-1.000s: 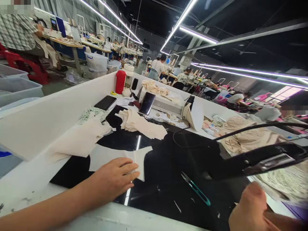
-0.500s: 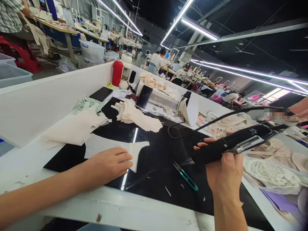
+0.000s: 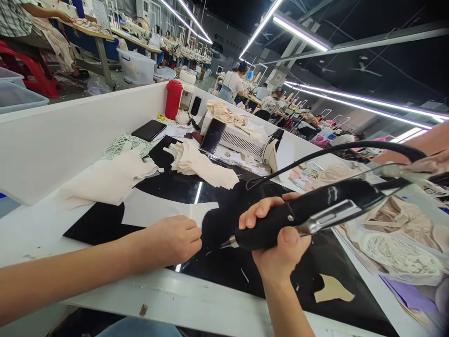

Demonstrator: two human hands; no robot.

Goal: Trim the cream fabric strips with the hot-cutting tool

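My right hand is wrapped round a thick black corded tool with a pointed metal tip and a silver lever on its side. The tip points left, a short way from my left hand. That hand is closed, its fingers curled at the narrow right end of a flat white cut fabric piece; the fingertips are partly hidden. The piece lies on a glossy black board. Beyond it are a stack of cream fabric pieces and a pale fabric pile.
A tan cut piece lies right of my right forearm. Pale garments crowd the right side. At the back stand a red bottle, a phone and a vented white box. The tool's black cable arches rightward. People work at machines beyond.
My right hand has brought the tool leftward, its tip nearer my left hand. The left fingers have curled in from lying flat. The teal thread snips are out of sight; the tan piece shows.
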